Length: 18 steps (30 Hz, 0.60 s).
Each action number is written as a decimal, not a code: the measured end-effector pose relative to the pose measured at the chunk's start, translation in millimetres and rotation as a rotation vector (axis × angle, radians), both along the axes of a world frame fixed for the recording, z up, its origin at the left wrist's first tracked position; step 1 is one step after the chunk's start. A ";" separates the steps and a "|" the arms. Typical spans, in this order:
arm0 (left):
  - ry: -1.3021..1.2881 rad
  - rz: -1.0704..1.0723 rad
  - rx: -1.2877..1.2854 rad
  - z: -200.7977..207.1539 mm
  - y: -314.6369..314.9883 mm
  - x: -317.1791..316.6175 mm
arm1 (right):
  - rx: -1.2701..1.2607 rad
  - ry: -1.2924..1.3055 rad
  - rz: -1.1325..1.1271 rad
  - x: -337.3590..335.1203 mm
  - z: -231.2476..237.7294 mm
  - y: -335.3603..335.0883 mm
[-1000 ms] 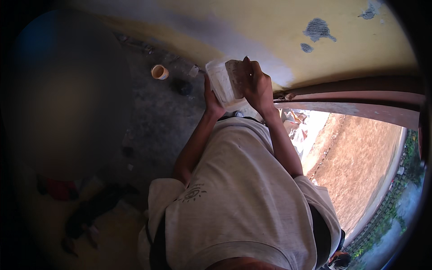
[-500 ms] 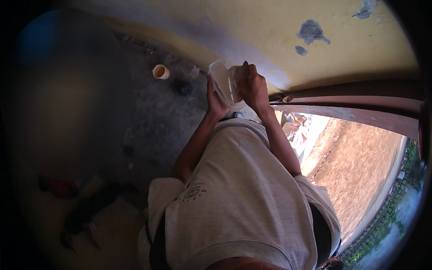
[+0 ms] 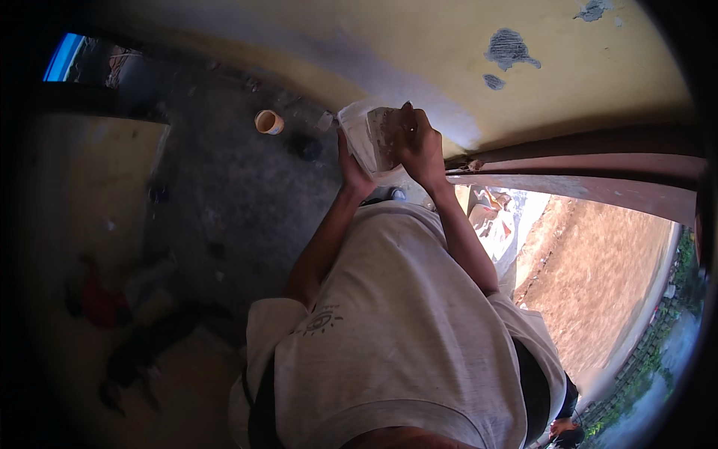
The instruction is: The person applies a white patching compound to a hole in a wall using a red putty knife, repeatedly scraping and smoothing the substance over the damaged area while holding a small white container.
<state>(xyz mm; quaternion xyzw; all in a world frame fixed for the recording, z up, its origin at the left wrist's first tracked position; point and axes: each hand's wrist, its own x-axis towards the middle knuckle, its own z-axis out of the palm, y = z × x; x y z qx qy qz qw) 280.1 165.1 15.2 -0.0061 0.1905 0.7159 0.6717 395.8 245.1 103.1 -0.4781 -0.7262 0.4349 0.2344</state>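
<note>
In front of me, close to the wall, my left hand (image 3: 354, 169) is wrapped round the side of a whitish, translucent plastic tub (image 3: 356, 131), which is tilted. My right hand (image 3: 423, 152) is closed on what looks like a putty knife; its broad flat blade (image 3: 385, 136), flecked with white, lies over the tub's mouth. The fingers cover most of its handle. What the tub holds is largely hidden behind the blade.
A small orange-and-white pot (image 3: 269, 122) stands on the grey floor (image 3: 247, 187) to the left. Ahead rises a yellow wall (image 3: 449, 45) with peeled grey patches (image 3: 511, 49). On the right, a reddish-brown frame (image 3: 598, 187) borders an opening onto bare earth (image 3: 598, 269).
The putty knife's blade has turned and shows more of its face over the tub. A blurred shape that covered the left side is gone, baring floor and wall there.
</note>
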 end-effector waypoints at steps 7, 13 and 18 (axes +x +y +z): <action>-0.051 0.045 -0.064 -11.1 1.7 4.1 | -0.623 0.684 -0.186 31.5 -34.4 -5.1; -0.044 0.147 -0.062 -40.1 -9.8 -3.5 | -0.964 1.124 -0.236 60.5 -54.0 -25.7; -0.015 0.164 -0.067 -51.0 -20.1 -16.9 | -1.016 1.139 -0.300 83.9 -79.5 -32.0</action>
